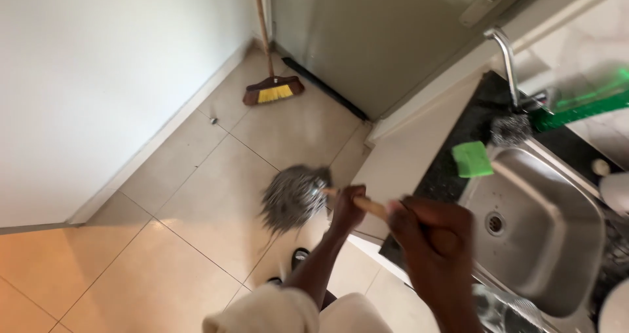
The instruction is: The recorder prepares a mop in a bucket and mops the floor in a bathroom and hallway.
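Mop (293,197): grey stringy head, blurred, at nine o'clock of both hands; left hand (347,208) and right hand (429,231) wrap fingers around its wooden handle (370,206).

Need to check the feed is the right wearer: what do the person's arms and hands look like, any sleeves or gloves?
Both hands are bare: no gloves, rings or watch visible. The left hand has a bare forearm, with a cream sleeve pushed up near the elbow. The right hand shows no sleeve.
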